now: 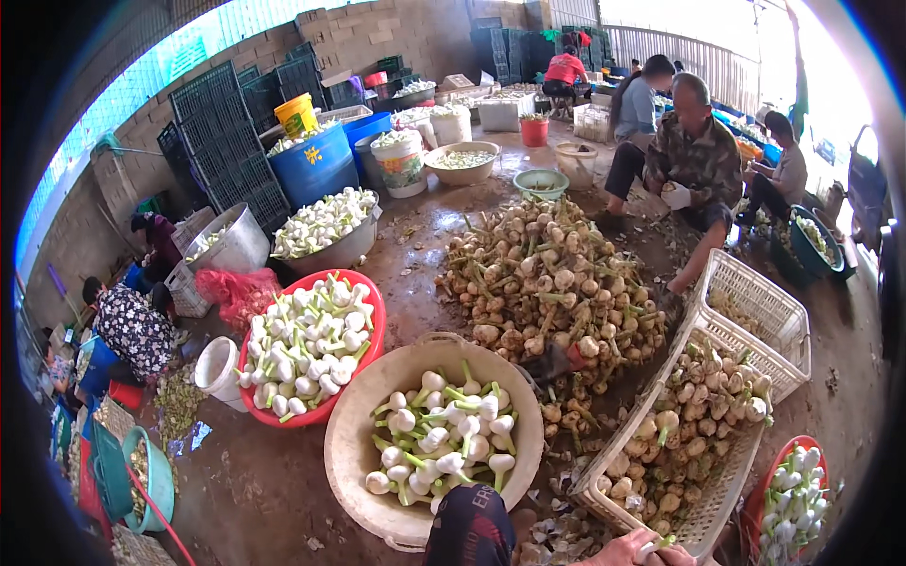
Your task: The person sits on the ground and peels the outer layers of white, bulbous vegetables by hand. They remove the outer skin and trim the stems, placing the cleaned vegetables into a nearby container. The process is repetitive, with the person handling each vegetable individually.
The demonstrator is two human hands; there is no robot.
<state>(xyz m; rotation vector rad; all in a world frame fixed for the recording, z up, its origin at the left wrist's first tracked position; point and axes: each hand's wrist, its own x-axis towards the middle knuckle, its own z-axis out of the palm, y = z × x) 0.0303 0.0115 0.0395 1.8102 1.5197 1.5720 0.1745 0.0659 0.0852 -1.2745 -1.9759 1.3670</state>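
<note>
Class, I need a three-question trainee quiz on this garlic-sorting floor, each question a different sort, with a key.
1. True or false: the red basin holds peeled white garlic bulbs.
2. Multiple choice: the unpeeled garlic pile on the floor lies (A) left of the red basin, (B) between the beige basin and the seated person in camouflage, (C) inside the blue barrel.
3. Fill in: the tilted white basket nearest the person's hand holds ___ garlic.

Key: 1 true; 2 B; 3 unpeeled. Only one hand shows, at the lower edge, pinching a green stalk; which hand it is cannot be told.
</note>
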